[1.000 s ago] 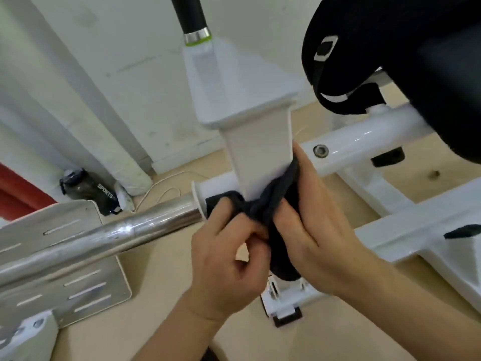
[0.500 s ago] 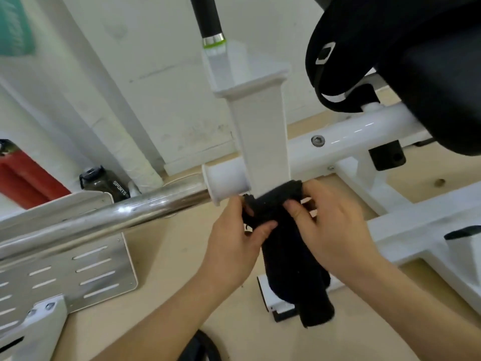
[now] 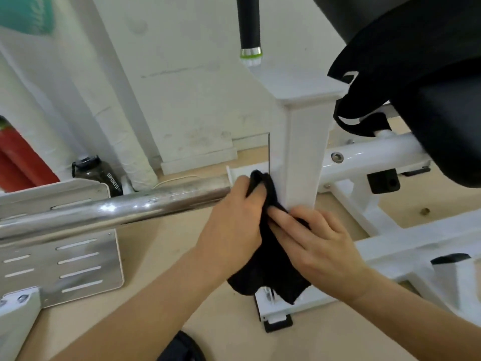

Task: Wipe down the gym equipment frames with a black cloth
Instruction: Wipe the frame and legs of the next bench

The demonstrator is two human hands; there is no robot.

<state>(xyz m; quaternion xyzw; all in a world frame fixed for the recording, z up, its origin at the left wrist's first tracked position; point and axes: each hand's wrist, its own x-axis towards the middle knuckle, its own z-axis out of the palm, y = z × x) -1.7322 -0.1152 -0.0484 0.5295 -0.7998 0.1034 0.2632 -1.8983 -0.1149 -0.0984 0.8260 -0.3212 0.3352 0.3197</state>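
- While my left hand (image 3: 234,212) bunches the top of the cloth (image 3: 268,261) in curled fingers, it presses that wad against the left face of the post (image 3: 304,152), right beside the collar (image 3: 238,173).
- Left grip: closed tight round the cloth. The wad pokes out above my knuckles.
- Right hand (image 3: 322,243): fingers (image 3: 279,220) near straight, laid flat on the cloth at the post's lower front edge. Pressing, not wrapped. Thumb is hidden, so I can't tell if it pinches from underneath.
- Cloth location: sandwiched between both hands and touching the post. The rest hangs slack below my wrists, in front of the frame foot (image 3: 276,317).
- Delta vs 0.5 s ago: left hand moved up from under the post to collar level and took the cloth's top with it. The tail hangs shorter and wider. Right hand stayed near the post's bottom edge but lies flatter, and now sits lower than the left.
- Delta vs 1.0 s ago: cloth was wrapped round the post's base with my right hand on the post's right side. Now the contact is on the left face.
- Around it:
  - bar (image 3: 130,207) runs left from the collar, over the plate (image 3: 65,256)
  - tube (image 3: 369,152) with a bolt (image 3: 337,157) runs right from the post
  - bottle (image 3: 100,173) stands by the wall
  - pad (image 3: 437,105) overhangs top right
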